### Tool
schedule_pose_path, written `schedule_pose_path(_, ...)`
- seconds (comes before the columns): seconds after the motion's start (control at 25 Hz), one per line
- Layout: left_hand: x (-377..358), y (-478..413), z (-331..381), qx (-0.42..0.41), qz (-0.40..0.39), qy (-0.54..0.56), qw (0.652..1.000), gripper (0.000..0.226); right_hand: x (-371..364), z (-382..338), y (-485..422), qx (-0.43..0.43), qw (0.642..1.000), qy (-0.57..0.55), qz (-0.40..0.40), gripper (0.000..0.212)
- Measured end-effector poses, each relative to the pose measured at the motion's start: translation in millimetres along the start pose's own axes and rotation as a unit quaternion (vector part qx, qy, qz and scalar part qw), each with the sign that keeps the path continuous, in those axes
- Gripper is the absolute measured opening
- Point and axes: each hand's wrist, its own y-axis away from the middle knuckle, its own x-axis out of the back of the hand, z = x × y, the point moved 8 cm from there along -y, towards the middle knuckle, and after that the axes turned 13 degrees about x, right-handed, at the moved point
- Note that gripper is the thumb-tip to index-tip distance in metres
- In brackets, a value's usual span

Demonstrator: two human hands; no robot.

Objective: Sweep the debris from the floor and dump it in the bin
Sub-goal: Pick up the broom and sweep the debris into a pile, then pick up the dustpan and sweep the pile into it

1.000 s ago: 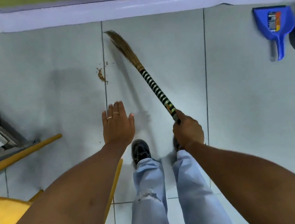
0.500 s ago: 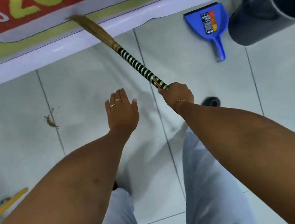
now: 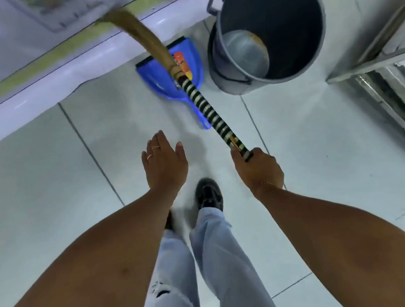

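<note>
My right hand (image 3: 258, 169) grips the end of a broom (image 3: 205, 106) with a black-and-white striped handle. Its straw head is raised and points up-left over the white ledge. Under the broom, a blue dustpan (image 3: 159, 78) lies flat on the tiled floor, its handle pointing toward me. A grey bin (image 3: 234, 70) stands just right of the dustpan, open and tilted in view. My left hand (image 3: 165, 163) hovers open, palm down, below the dustpan's handle and apart from it. No debris shows in this view.
A white ledge with a yellow-green stripe (image 3: 30, 81) runs along the far side. A metal rack frame (image 3: 395, 89) stands at the right. My feet (image 3: 208, 194) and jeans are below the hands on pale floor tiles.
The view has swung right: the debris pile has left the frame and the dustpan and bin are now close ahead. The broom is lifted off the floor, still in my right hand.
</note>
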Motion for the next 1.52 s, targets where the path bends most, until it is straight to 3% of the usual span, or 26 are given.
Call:
schedule_pose_path(0.16,-52,-47,34,0.036,-0.043,0.007,0.998,0.06,-14,38,-46,-0.064,0.996,-0.061,0.01,0.06)
schedule_pose_path(0.36,-149,-130,49,0.165,-0.116,0.118,0.972,0.069,-99,48,-116,-0.091,0.988,-0.126,0.002,0.061)
schedule_pose_path(0.48,-213,-178,57,0.252,-0.142,0.232,0.929,0.072,-147,61,-162,-0.096,0.986,-0.138,0.013,0.059)
schedule_pose_path(0.56,-238,-198,64,0.301,-0.149,0.339,0.879,0.075,-165,68,-180,-0.088,0.986,-0.143,0.018,0.059)
schedule_pose_path(0.64,-246,-211,69,0.325,-0.122,0.4,0.848,0.075,-172,73,-188,-0.08,0.986,-0.144,0.022,0.057)
schedule_pose_path(0.88,-177,-167,54,0.283,-0.035,0.328,0.9,0.057,-139,46,-147,-0.013,0.992,-0.121,-0.015,0.046)
schedule_pose_path(0.96,-140,-123,26,0.301,-0.019,0.318,0.899,0.05,-124,26,-121,0.017,0.991,-0.115,-0.059,0.042)
schedule_pose_path(1.12,-56,-31,-53,0.351,0.046,0.313,0.881,0.038,-95,1,-52,-0.006,0.985,-0.107,-0.134,0.034)
schedule_pose_path(1.28,-1,32,-129,0.344,0.079,0.302,0.885,0.052,-78,-46,26,0.101,0.982,0.007,-0.158,0.056)
schedule_pose_path(1.52,28,58,-248,0.333,0.113,0.243,0.904,0.049,-145,-137,116,0.191,0.955,0.097,-0.203,0.043)
